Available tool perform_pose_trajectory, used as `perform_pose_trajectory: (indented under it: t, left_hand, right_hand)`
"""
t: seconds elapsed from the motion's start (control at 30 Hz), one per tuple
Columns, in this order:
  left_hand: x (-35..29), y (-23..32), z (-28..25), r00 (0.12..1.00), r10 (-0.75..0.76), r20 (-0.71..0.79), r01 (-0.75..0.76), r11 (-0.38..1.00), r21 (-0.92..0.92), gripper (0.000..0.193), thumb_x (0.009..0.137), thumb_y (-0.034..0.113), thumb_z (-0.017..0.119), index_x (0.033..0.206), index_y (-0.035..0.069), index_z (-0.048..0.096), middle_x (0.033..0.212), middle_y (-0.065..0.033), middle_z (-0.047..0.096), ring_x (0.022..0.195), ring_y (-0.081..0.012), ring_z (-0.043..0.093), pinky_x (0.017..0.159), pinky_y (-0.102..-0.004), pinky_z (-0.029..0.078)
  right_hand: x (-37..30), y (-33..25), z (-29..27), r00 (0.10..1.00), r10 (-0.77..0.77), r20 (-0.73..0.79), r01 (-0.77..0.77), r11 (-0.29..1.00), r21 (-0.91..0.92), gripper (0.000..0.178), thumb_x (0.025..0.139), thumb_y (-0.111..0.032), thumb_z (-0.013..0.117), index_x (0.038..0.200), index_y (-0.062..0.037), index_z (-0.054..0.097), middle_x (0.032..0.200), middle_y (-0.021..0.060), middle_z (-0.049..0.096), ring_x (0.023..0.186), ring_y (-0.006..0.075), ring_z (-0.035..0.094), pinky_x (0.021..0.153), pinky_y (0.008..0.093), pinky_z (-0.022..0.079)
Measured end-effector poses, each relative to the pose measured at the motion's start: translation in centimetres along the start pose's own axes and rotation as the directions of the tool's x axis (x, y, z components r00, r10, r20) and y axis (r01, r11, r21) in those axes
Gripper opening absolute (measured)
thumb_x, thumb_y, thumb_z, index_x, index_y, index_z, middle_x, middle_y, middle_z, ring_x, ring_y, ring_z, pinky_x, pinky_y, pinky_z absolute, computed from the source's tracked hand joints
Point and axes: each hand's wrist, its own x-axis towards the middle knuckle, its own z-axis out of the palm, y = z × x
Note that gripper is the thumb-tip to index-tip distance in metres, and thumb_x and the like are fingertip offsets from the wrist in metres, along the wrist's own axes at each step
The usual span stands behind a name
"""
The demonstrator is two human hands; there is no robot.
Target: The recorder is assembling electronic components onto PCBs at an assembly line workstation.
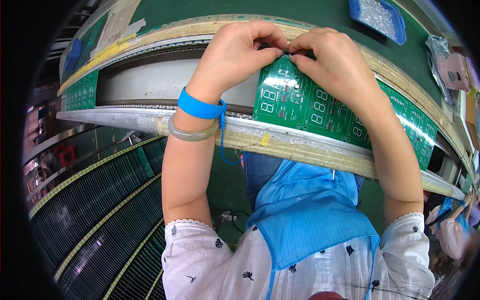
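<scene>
Presently: one green board (300, 111), lying along the near rail (240, 131), digit outlines uppermost. Left hand (239, 49) and right hand (334, 59): brought together at the board's far edge, thumb and forefinger of each grip almost closed; whether a small part is pinched, cannot tell. Step, as judged: fine two-handed fingertip work at that edge; next move calls for light, even pressure, board kept steady. Hidden: the exact fingertip contact; a stretch of board beneath the right hand. Hard to make out: clear pieces (376, 17) in the blue tray (401, 34), upper right.
</scene>
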Motion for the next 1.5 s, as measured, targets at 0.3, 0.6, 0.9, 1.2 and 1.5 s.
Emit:
perform_pose_trajectory:
  t: [0.3, 0.6, 0.9, 1.2, 1.5]
  left_hand:
    - [0.0, 0.2, 0.0, 1.000, -0.010, 0.005, 0.010, 0.999, 0.033, 0.014, 0.084, 0.005, 0.075, 0.099, 0.002, 0.075, 0.079, 0.0045, 0.063, 0.069, -0.0045, 0.045, 0.062, -0.0219, 0.042]
    - [0.2, 0.7, -0.2, 0.999, -0.031, 0.036, 0.030, 0.999, 0.043, 0.019, 0.082, 0.005, 0.071, 0.100, 0.002, 0.075, 0.083, -0.0045, 0.072, 0.070, -0.0085, 0.056, 0.066, -0.0246, 0.049]
    - [0.4, 0.3, -0.1, 0.998, -0.058, 0.021, 0.058, 0.998, -0.007, 0.022, 0.082, 0.004, 0.072, 0.103, 0.003, 0.076, 0.079, 0.0011, 0.067, 0.068, -0.0058, 0.049, 0.064, -0.0228, 0.045]
    - [0.5, 1.0, -0.1, 0.998, -0.062, 0.032, 0.057, 0.988, 0.146, 0.021, 0.083, 0.006, 0.074, 0.103, 0.004, 0.077, 0.079, -0.0005, 0.068, 0.065, -0.0074, 0.048, 0.061, -0.0244, 0.045]
    - [3.2, 5.5, -0.5, 0.994, 0.104, -0.011, -0.092, 0.919, 0.384, 0.016, 0.086, 0.013, 0.077, 0.100, 0.004, 0.076, 0.081, -0.0031, 0.070, 0.066, -0.0101, 0.053, 0.060, -0.0258, 0.045]
  right_hand:
    - [0.0, -0.2, -1.4, 0.984, 0.117, 0.133, -0.123, 0.992, 0.037, 0.024, 0.084, -0.016, 0.072, 0.102, 0.0003, 0.075, 0.097, 0.0183, 0.072, 0.091, 0.0363, 0.069, 0.084, 0.0426, 0.054]
    - [-0.5, 0.6, -4.7, 0.965, 0.255, 0.065, -0.260, 0.961, 0.096, 0.026, 0.090, -0.021, 0.072, 0.106, -0.0008, 0.075, 0.098, 0.0121, 0.074, 0.084, 0.0216, 0.070, 0.077, 0.0332, 0.055]
    - [-2.4, 3.6, -7.8, 0.949, 0.316, 0.006, -0.316, 0.947, 0.057, 0.030, 0.093, -0.026, 0.071, 0.110, -0.0015, 0.074, 0.096, 0.0091, 0.075, 0.084, 0.0164, 0.067, 0.077, 0.0291, 0.052]
    - [-3.9, 6.7, -10.4, 0.937, 0.350, -0.004, -0.349, 0.935, 0.059, 0.029, 0.095, -0.026, 0.070, 0.112, -0.0022, 0.074, 0.096, 0.0059, 0.075, 0.089, 0.0130, 0.067, 0.082, 0.0271, 0.050]
    - [-1.3, 7.0, -13.3, 0.875, 0.461, -0.146, -0.479, 0.868, -0.128, 0.020, 0.087, -0.012, 0.070, 0.098, 0.0037, 0.076, 0.084, 0.0158, 0.075, 0.078, 0.0269, 0.071, 0.074, 0.0348, 0.056]
